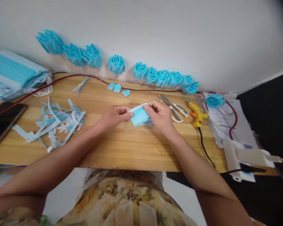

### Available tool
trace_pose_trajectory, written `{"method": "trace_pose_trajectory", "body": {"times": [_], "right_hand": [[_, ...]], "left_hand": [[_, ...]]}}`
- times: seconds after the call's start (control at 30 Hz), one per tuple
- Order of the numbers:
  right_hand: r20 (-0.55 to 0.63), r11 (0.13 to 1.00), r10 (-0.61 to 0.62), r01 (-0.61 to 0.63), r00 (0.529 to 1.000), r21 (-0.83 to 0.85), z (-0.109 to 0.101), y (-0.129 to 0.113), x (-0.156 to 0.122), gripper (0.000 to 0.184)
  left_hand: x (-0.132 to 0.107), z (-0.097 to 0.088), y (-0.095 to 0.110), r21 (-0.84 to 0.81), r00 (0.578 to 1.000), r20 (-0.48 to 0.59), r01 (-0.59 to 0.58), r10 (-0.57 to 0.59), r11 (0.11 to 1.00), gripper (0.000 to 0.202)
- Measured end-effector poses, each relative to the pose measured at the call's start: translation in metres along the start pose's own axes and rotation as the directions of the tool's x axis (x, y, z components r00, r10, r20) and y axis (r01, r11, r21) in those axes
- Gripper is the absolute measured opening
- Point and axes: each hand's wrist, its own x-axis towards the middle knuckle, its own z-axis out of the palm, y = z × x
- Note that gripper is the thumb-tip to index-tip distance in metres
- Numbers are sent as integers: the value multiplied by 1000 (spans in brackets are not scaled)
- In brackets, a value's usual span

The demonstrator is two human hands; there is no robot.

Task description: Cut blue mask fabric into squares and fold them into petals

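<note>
Both hands meet over the middle of a wooden table (pixel 122 147). My left hand (pixel 114 115) pinches the left edge of a light blue folded piece of mask fabric (pixel 139 116). My right hand (pixel 159 116) grips the same piece from the right, fingers curled over its top edge. The piece is held just above the tabletop. White-handled scissors (pixel 176 110) lie right beside my right hand, and a yellow glue gun (pixel 197 113) lies a little further right.
Several blue fabric flowers (pixel 163 78) lean along the white wall. Three small blue petals (pixel 118 88) lie behind my hands. Cut strips (pixel 54 122) pile at left, a stack of face masks (pixel 11 75) and a phone (pixel 3 121) at far left. Papers and a power strip (pixel 240 160) at right.
</note>
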Motion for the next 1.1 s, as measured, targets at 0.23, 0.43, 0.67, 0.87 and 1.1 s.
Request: {"method": "trace_pose_trajectory", "body": {"times": [0.23, 0.43, 0.67, 0.87, 1.1], "right_hand": [[-130, 996, -62, 53, 990, -71, 4, -3, -2, 21], [-134, 995, -74, 63, 988, -80, 6, -2, -2, 21], [-91, 989, -95, 84, 991, -124, 5, 1, -4, 25], [-27, 984, -117, 112, 993, -142, 7, 0, -6, 26], [-101, 956, -154, 123, 983, -267, -1, 5, -3, 24]], "left_hand": [[-3, 0, 7, 29, 1000, -3, -18, 18, 999, 29], [-5, -1, 9, 60, 999, -10, -45, 45, 997, 30], [-4, -2, 9, 74, 999, -35, -27, 30, 997, 32], [-5, -3, 12, 44, 998, 61, -31, 28, 999, 42], [-5, -2, 9, 23, 996, 77, 38, -39, 999, 35]]}}
